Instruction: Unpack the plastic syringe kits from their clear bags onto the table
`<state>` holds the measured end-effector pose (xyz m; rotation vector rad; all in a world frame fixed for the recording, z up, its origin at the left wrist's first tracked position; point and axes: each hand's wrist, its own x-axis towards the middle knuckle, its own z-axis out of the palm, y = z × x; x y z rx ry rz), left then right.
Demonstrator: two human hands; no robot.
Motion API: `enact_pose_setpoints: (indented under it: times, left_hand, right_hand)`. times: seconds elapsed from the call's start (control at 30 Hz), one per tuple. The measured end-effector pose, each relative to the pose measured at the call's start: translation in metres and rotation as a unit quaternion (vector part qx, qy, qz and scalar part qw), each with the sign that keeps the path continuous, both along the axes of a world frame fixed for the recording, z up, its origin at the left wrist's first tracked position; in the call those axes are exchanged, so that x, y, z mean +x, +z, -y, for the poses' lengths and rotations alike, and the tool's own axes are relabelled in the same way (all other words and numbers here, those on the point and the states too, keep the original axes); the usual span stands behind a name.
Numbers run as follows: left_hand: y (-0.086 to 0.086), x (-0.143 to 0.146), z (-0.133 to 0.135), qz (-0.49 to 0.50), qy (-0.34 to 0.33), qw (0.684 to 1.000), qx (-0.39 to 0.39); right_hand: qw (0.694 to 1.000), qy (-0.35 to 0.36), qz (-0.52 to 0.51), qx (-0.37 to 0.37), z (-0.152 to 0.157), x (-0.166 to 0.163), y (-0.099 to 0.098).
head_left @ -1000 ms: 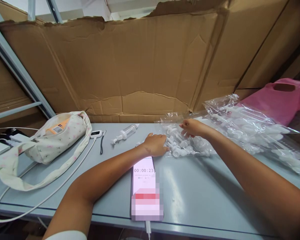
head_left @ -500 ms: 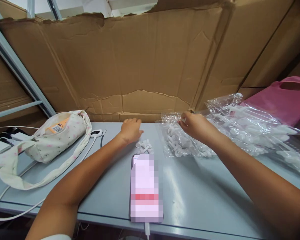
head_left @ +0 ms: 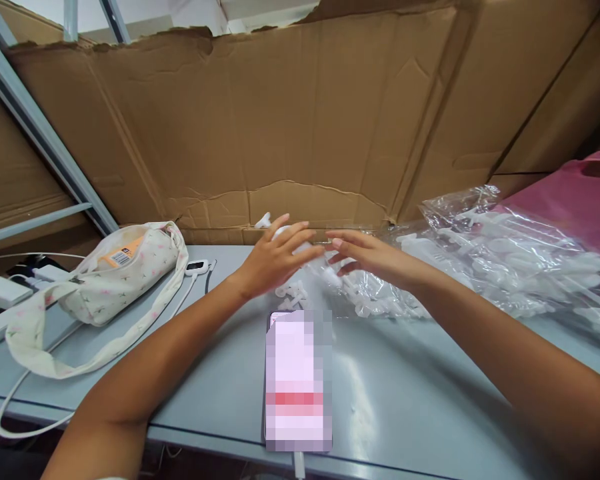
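Note:
My left hand (head_left: 273,260) is raised above the grey table (head_left: 410,393) and grips a small clear bottle with a white pump top (head_left: 266,219) that pokes out behind the fingers. My right hand (head_left: 367,257) faces it with fingers stretched out, their tips meeting the left hand's at the bottle's other end, and holds nothing. Below the hands, a few small white caps (head_left: 293,292) lie loose on the table. A small clear bag of white plastic parts (head_left: 380,301) lies under my right wrist.
A phone (head_left: 298,380) with a lit screen and a cable lies near the front edge. A floral pouch (head_left: 125,267) with a long strap, a small white device (head_left: 196,267) and chargers (head_left: 0,292) sit left. A large clear bag of parts (head_left: 510,263) and a pink bag (head_left: 575,207) lie right. Cardboard (head_left: 300,113) walls the back.
My left hand left the small bag, reached to the bottle lying on the table and lifted it. My right hand came off the small bag and rose to meet it.

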<state>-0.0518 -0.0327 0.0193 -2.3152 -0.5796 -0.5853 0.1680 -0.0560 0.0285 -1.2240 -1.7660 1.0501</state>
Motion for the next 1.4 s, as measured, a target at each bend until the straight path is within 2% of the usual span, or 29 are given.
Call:
enact_pose_setpoints:
  times: [0.07, 0.13, 0.2, 0.3, 0.4, 0.5, 0.63, 0.73, 0.87, 0.97, 1.03, 1.1, 1.13, 1.2, 1.27, 1.3, 1.33, 1.37, 1.4]
  left_hand:
    - [0.0, 0.01, 0.006, 0.001, -0.06, 0.996, 0.067]
    - [-0.003, 0.018, 0.011, 0.0, -0.074, 0.994, 0.08]
    - [-0.006, 0.023, 0.016, -0.014, -0.045, 0.997, 0.059]
    - [-0.013, 0.024, 0.026, -0.021, 0.004, 1.0, 0.02]
    - [-0.021, 0.021, 0.036, 0.019, 0.011, 1.0, 0.014]
    - [-0.027, 0.02, 0.042, 0.061, 0.023, 0.998, -0.002]
    - [-0.03, 0.019, 0.042, 0.075, 0.059, 0.994, -0.05]
    - [-0.031, 0.019, 0.039, 0.073, 0.062, 0.992, -0.077]
    - [-0.032, 0.019, 0.039, 0.092, 0.062, 0.986, -0.125]
    - [-0.031, 0.02, 0.042, 0.117, 0.057, 0.972, -0.198]
    - [-0.029, 0.021, 0.044, 0.153, 0.05, 0.951, -0.265]
    - [-0.027, 0.021, 0.046, 0.218, 0.034, 0.907, -0.359]
    - [-0.026, 0.022, 0.046, 0.256, 0.02, 0.871, -0.418]
    - [-0.024, 0.023, 0.045, 0.306, -0.017, 0.777, -0.55]
    - [-0.021, 0.024, 0.043, 0.309, -0.05, 0.685, -0.658]
    - [-0.019, 0.024, 0.042, 0.3, -0.056, 0.655, -0.691]
    - [-0.017, 0.024, 0.041, 0.291, -0.053, 0.645, -0.705]
    - [-0.016, 0.024, 0.041, 0.288, -0.043, 0.654, -0.698]
    - [-0.015, 0.023, 0.041, 0.287, -0.027, 0.68, -0.674]
  right_hand:
    - [0.979, 0.114, -0.139, -0.099, 0.002, 0.001, -0.005]
    - [0.951, 0.157, -0.221, -0.151, 0.007, 0.0, -0.01]
    - [0.937, 0.136, -0.277, -0.163, 0.014, -0.002, -0.014]
    - [0.927, 0.085, -0.34, -0.137, 0.025, -0.004, -0.015]
    - [0.918, 0.01, -0.388, -0.083, 0.034, -0.005, -0.014]
    - [0.892, -0.036, -0.445, -0.068, 0.044, -0.008, -0.018]
    - [0.862, -0.056, -0.494, -0.103, 0.056, -0.013, -0.03]
    - [0.848, -0.063, -0.513, -0.113, 0.059, -0.016, -0.039]
    - [0.84, -0.081, -0.523, -0.121, 0.057, -0.017, -0.046]
    - [0.837, -0.067, -0.527, -0.131, 0.056, -0.018, -0.048]
    - [0.838, -0.055, -0.527, -0.13, 0.057, -0.019, -0.048]
    - [0.847, -0.053, -0.518, -0.109, 0.059, -0.02, -0.045]
    - [0.853, -0.054, -0.511, -0.094, 0.06, -0.02, -0.044]
    - [0.863, -0.061, -0.497, -0.072, 0.062, -0.019, -0.041]
    - [0.866, -0.07, -0.491, -0.065, 0.062, -0.018, -0.04]
    - [0.867, -0.075, -0.489, -0.063, 0.061, -0.018, -0.04]
    - [0.868, -0.077, -0.487, -0.059, 0.06, -0.018, -0.04]
    - [0.87, -0.076, -0.484, -0.055, 0.059, -0.017, -0.041]
    - [0.871, -0.074, -0.482, -0.051, 0.059, -0.018, -0.042]
